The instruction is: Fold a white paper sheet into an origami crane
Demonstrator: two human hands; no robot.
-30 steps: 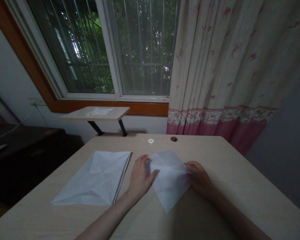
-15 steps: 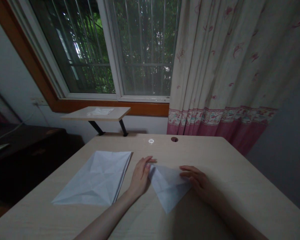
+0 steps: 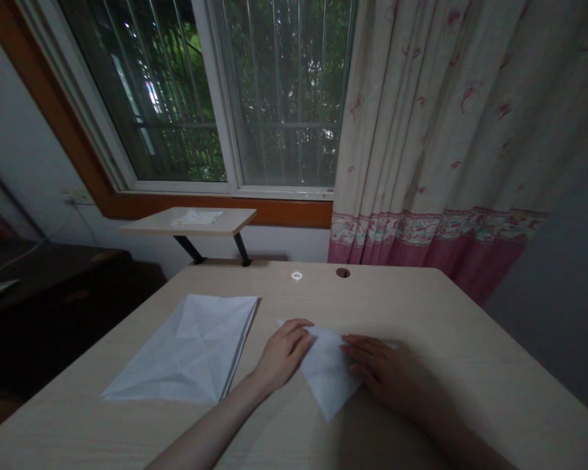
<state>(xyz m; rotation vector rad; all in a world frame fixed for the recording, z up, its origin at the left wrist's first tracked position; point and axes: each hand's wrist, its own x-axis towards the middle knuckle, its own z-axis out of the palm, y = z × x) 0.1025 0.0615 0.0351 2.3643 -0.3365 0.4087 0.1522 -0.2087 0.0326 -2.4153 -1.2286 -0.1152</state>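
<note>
A thin white sheet [image 3: 329, 378], paper or cloth, lies folded on the desk with one point toward me. My left hand [image 3: 285, 352] rests over its left upper part, fingers stretched out and palm down. On the other side, my right hand [image 3: 379, 369] lies flat across the right upper part with its fingers extended. Both hands touch the sheet and hide its side corners in part; neither grips it. To the left of my left hand lies a stack of larger creased white sheets [image 3: 191, 349].
The pale wooden desk [image 3: 451, 346] has a round dark hole [image 3: 343, 273] and a small white ring [image 3: 296, 276] near its back edge. A raised shelf [image 3: 151, 226] at the back left carries a folded white piece [image 3: 200, 217]. Behind are a window and a floral curtain [image 3: 421, 143].
Both hands have moved inward over the sheet and now lie flatter on it. Its upper part looks pressed down. The stack on the left has not moved.
</note>
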